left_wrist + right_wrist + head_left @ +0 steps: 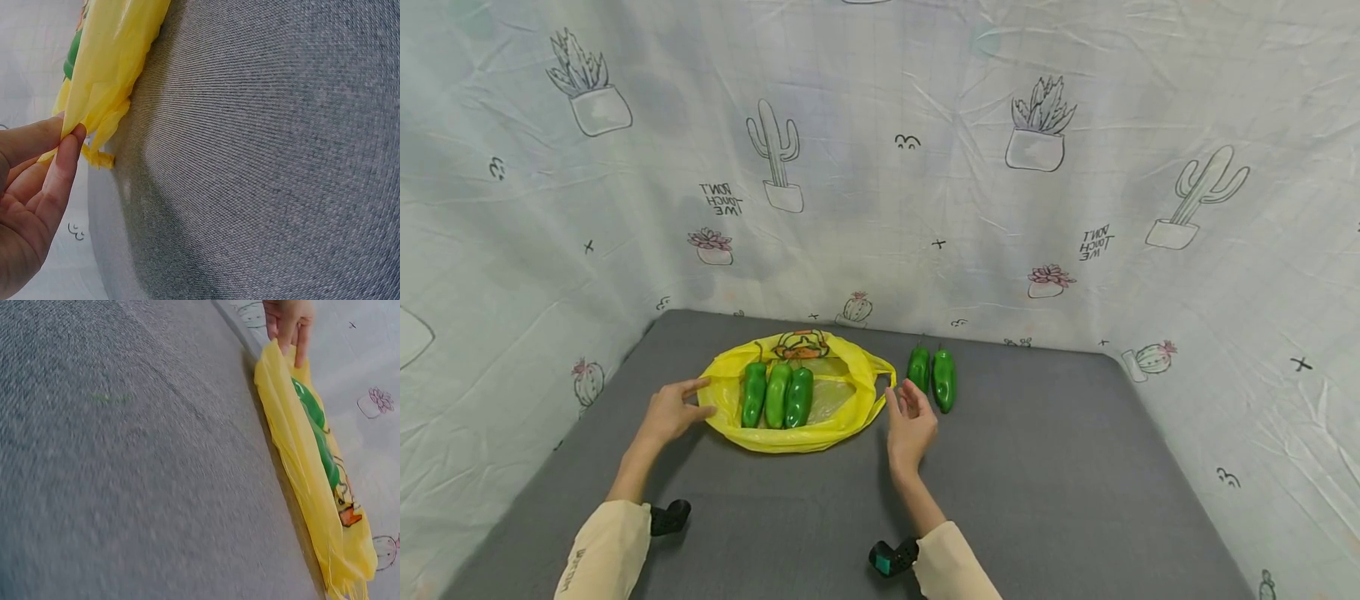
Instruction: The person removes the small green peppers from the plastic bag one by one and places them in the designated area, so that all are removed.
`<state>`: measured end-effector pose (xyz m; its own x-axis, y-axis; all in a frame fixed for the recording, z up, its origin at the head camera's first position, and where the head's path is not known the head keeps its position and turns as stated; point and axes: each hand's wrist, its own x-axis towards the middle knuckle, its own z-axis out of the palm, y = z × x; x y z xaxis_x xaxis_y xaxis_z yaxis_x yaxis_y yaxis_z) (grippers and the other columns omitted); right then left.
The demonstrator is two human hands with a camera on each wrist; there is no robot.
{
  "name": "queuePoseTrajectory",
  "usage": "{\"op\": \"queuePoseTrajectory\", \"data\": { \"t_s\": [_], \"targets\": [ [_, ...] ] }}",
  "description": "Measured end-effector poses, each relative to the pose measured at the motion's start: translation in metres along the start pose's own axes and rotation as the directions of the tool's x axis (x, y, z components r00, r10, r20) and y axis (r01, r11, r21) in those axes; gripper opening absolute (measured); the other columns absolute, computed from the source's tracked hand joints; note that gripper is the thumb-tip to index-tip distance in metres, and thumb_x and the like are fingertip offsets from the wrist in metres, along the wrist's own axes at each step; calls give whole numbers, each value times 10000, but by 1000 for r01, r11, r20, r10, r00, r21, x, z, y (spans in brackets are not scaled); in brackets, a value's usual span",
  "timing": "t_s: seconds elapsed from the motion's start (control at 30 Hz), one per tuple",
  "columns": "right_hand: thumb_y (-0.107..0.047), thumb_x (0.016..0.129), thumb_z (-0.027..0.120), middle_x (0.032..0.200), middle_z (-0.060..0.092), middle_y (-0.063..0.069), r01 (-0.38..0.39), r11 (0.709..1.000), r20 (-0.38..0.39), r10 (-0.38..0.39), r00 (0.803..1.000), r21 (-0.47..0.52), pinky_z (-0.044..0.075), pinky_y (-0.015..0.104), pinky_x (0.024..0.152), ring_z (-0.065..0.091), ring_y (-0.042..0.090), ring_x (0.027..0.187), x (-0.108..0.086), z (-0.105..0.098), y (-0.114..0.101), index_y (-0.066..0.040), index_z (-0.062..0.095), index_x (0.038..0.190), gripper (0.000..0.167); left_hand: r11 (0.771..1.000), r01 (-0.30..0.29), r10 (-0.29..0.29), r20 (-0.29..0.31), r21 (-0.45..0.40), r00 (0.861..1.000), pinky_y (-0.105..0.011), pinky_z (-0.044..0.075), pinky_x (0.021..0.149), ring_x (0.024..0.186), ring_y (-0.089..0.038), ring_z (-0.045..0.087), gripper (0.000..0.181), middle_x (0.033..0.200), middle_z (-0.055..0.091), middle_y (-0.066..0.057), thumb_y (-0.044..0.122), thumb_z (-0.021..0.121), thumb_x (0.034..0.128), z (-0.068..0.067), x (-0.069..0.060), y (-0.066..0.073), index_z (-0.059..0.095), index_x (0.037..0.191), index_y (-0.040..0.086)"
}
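Note:
A yellow plastic bag [842,427] lies on the grey table with its mouth spread open. Three green peppers [777,396] are side by side inside it. My left hand [668,412] pinches the bag's left rim between thumb and fingers, clearly seen in the left wrist view [37,181]. Beside the bag's right-hand handle, my right hand [912,427] hovers with loosely bent fingers and no visible hold on anything. Just beyond it lie two more green peppers [944,380], the nearer one partly hidden by the fingers. The right wrist view does not show the right hand.
The grey table [1045,467] extends to the right and toward me. A pale curtain [865,200] printed with cacti hangs around its back and sides. Black straps with small devices [893,558] sit on both wrists.

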<state>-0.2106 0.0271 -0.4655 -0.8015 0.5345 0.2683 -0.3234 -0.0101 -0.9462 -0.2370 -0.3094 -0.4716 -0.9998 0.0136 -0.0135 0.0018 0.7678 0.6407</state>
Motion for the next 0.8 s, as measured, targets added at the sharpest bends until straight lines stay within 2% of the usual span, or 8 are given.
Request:
{"op": "queuePoseTrajectory", "data": {
  "t_s": [0.1,0.33,0.5,0.63,0.8],
  "targets": [
    [33,824,718,1078,641,286,-6,1000,17,6,1000,3,472,500,927,615,430,1036,-5,6,-2,119,644,1114,311,1000,-3,3,0,-7,1000,-636,387,927,1211,-563,390,592,1331,422,-383,114,702,854,0,-1,0,466,1347,-113],
    [44,816,720,1115,622,311,-36,996,61,31,998,78,450,509,951,594,454,1066,-19,27,-2,131,640,1116,322,1000,-9,9,-2,-15,1000,-633,393,918,1208,-563,390,604,1330,423,-382,133,712,855,-5,-2,1,465,1347,-113],
    [26,820,724,1093,649,259,-46,997,81,41,996,65,457,517,935,608,432,1050,-32,42,1,125,651,1102,308,1000,3,-3,-8,-17,1000,-609,426,900,1193,-544,429,594,1335,424,-381,122,708,857,-3,-3,1,467,1347,-112],
    [38,817,720,1098,647,253,-64,994,102,54,993,92,456,507,940,600,436,1066,-44,50,5,128,646,1108,314,1000,8,-8,-5,-19,1000,-608,429,897,1190,-544,433,601,1337,419,-384,126,711,858,-2,-4,2,462,1350,-113],
    [50,807,723,1085,647,274,-62,994,88,54,995,95,469,502,928,611,425,1055,-57,61,10,125,653,1089,300,1000,12,-12,-1,-20,1000,-612,426,899,1192,-545,430,607,1340,415,-384,143,711,862,-2,-5,3,461,1355,-106]
  ]
}}
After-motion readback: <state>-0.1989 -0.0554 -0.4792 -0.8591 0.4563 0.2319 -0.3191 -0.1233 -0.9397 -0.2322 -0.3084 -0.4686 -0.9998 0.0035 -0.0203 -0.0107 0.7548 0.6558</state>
